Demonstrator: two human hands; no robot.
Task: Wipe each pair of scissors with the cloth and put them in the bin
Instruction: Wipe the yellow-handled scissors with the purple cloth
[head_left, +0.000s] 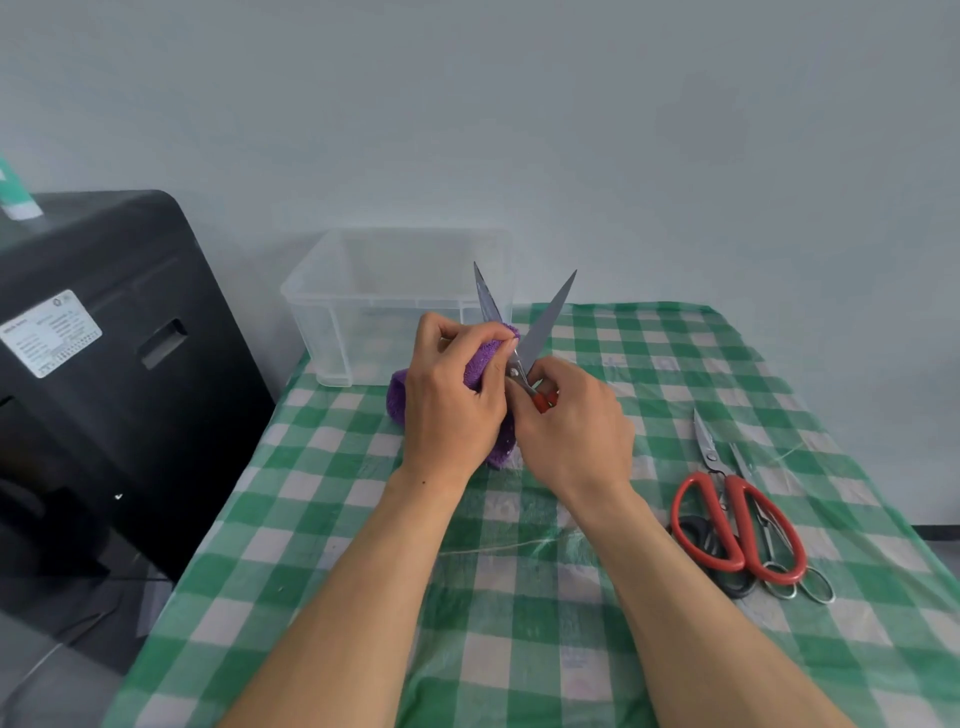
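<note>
Several spare scissors (737, 525) are piled at 4 o'clock on the table (519, 649), a red-handled pair uppermost. At centre, the cloth (480, 364) is gripped by the left hand (452, 405) and pinched round one blade of the open scissors (548, 314). Their red handles are held by the right hand (571, 421), tips toward 12 o'clock. Beyond, at 11 o'clock, the bin (332, 332) is seen.

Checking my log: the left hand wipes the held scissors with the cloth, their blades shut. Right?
Not quite: the head view shows the scissors with blades spread in a V, not shut. The left hand does wipe them with the cloth.
</note>
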